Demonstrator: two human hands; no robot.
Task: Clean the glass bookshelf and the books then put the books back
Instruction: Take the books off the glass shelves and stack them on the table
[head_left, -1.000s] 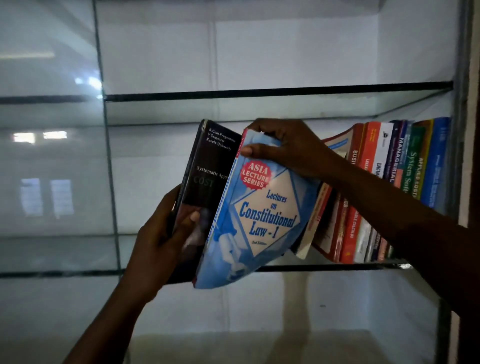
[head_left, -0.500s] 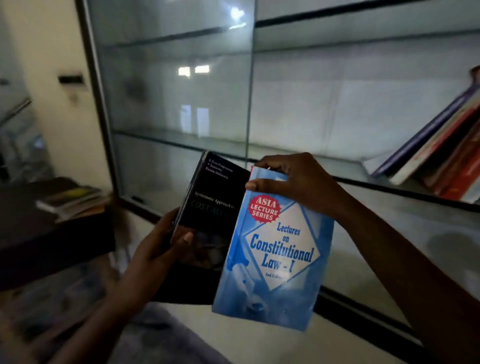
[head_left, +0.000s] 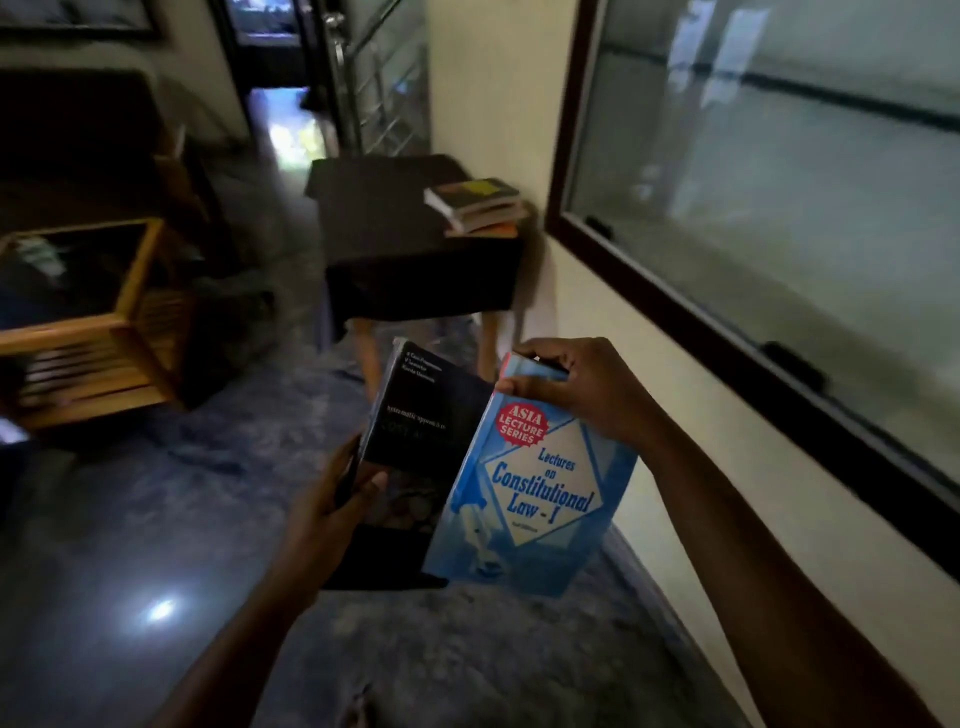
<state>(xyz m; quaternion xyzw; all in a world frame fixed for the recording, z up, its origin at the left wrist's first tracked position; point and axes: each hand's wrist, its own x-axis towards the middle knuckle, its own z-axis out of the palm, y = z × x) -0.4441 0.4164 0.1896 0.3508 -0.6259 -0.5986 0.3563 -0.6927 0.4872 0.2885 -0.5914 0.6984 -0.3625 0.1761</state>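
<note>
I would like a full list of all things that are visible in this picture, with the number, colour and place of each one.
blue book: one, blue and white with a red badge, front centre.
black book: one, black, left of the blue book, partly behind it.
stacked books: three or four, top one dark with yellow, on the table's right corner.
table: one, dark, ahead beside the wall.
wooden side table: one, light brown, far left.
glass bookshelf: one, dark frame, in the right wall.
carpet: one, blue-grey, on the floor.
left hand: one, grips the black book's left edge.
right hand: one, pinches the blue book's top.
</note>
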